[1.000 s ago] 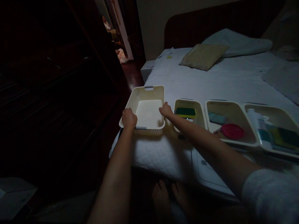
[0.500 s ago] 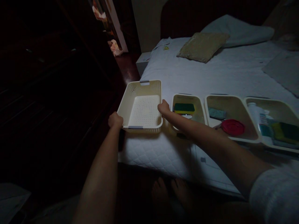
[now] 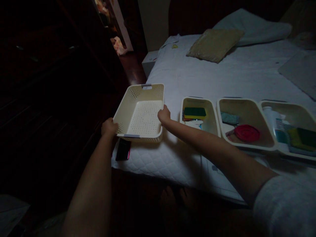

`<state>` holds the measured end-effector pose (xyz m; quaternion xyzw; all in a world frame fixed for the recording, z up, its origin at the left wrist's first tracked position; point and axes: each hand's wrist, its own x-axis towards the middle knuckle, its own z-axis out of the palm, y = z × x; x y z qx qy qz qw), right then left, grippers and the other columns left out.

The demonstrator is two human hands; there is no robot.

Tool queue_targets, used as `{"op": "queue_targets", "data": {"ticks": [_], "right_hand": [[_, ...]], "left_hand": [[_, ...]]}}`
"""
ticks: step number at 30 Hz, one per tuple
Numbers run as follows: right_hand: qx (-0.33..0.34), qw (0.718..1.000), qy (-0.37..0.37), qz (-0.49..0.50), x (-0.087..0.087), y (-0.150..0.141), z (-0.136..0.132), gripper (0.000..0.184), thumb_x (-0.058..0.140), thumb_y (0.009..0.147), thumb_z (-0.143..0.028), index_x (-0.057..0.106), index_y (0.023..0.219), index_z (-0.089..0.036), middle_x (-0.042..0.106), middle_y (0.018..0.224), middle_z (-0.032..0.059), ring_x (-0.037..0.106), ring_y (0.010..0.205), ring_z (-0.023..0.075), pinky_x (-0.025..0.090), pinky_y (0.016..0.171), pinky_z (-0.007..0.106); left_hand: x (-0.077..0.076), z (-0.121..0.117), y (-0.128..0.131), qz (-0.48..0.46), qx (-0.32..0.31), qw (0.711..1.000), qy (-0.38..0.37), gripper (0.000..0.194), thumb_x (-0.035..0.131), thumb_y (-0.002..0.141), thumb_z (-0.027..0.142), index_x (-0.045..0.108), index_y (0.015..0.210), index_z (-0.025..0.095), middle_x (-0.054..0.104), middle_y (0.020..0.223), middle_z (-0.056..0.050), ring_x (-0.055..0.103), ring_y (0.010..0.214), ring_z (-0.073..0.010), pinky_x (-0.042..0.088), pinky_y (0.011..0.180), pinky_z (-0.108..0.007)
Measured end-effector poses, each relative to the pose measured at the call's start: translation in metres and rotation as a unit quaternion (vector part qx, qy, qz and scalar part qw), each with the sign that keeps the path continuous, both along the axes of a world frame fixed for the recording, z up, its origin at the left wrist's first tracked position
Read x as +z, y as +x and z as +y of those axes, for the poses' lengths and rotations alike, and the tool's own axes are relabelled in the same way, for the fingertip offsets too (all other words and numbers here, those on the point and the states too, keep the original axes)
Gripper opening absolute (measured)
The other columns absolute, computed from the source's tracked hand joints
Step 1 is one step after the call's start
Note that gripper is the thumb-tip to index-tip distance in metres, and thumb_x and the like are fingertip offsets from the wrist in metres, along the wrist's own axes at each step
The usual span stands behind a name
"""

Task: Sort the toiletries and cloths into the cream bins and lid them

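An empty cream perforated basket (image 3: 140,115) hangs over the left front corner of the bed (image 3: 197,75). My left hand (image 3: 109,127) grips its near left corner. My right hand (image 3: 164,115) is closed on its right rim. A dark phone with a red edge (image 3: 123,149) lies on the mattress corner just below the basket, close to my left wrist.
Three cream trays stand in a row to the right: one (image 3: 212,113) with a green-and-yellow sponge, one (image 3: 266,131) with a red lid, one (image 3: 306,113) with a bottle and sponges. Pillows (image 3: 214,44) lie at the head. Dark furniture fills the left; my feet (image 3: 172,197) stand below the bed edge.
The basket has moved left and lifted past the bed's corner with both hands on it. The phone beneath it is now uncovered.
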<state>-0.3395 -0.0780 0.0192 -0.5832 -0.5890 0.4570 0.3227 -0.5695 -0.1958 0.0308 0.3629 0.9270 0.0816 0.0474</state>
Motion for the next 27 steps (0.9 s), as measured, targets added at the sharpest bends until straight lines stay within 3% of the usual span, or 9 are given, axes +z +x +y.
{"op": "queue_targets", "data": {"ticks": [8,14,19,23,27], "right_hand": [[0.0,0.999,0.024,-0.031,-0.001,0.009,0.005,0.04,0.035,0.082,-0.008,0.048,0.119,-0.009,0.06,0.113,0.015,0.057,0.104,0.0242,0.047,0.087,0.035],[0.058,0.992,0.031,-0.103,0.004,0.014,0.012,0.039,0.035,0.081,-0.008,0.046,0.119,-0.005,0.059,0.113,0.0187,0.058,0.101,0.0264,0.047,0.087,0.039],[0.116,0.983,0.036,-0.134,0.008,0.022,0.018,0.037,0.037,0.082,-0.014,0.047,0.116,-0.004,0.058,0.114,0.0201,0.059,0.099,0.0271,0.048,0.084,0.038],[0.127,0.973,0.113,-0.159,0.013,0.033,0.023,0.036,0.037,0.086,-0.022,0.051,0.113,-0.003,0.058,0.112,0.0205,0.056,0.103,0.0272,0.043,0.091,0.04],[0.102,0.958,0.218,-0.155,0.023,0.056,0.028,0.037,0.036,0.085,-0.02,0.05,0.117,-0.006,0.056,0.117,0.0174,0.051,0.11,0.0251,0.038,0.096,0.04]], "left_hand": [[-0.002,0.008,0.004,0.011,-0.011,1.0,0.015,0.036,0.049,0.075,0.022,0.061,0.108,0.014,0.066,0.107,-0.014,0.062,0.096,-0.0271,0.048,0.077,-0.033],[-0.002,0.011,0.01,0.013,-0.001,1.0,-0.002,0.034,0.047,0.075,0.022,0.06,0.106,0.014,0.064,0.107,-0.018,0.061,0.098,-0.0305,0.048,0.076,-0.037],[0.008,0.01,0.027,0.028,0.009,1.0,-0.003,0.036,0.045,0.075,0.02,0.059,0.106,0.008,0.062,0.105,-0.024,0.06,0.095,-0.0365,0.048,0.076,-0.045],[0.021,0.024,0.062,0.122,-0.077,0.981,0.129,0.038,0.045,0.076,0.019,0.054,0.11,0.005,0.054,0.115,-0.025,0.05,0.11,-0.0368,0.043,0.09,-0.048],[0.035,0.053,0.119,0.089,-0.214,0.937,0.262,0.037,0.041,0.081,0.018,0.05,0.115,0.01,0.051,0.12,-0.016,0.043,0.118,-0.027,0.034,0.102,-0.04]]}}
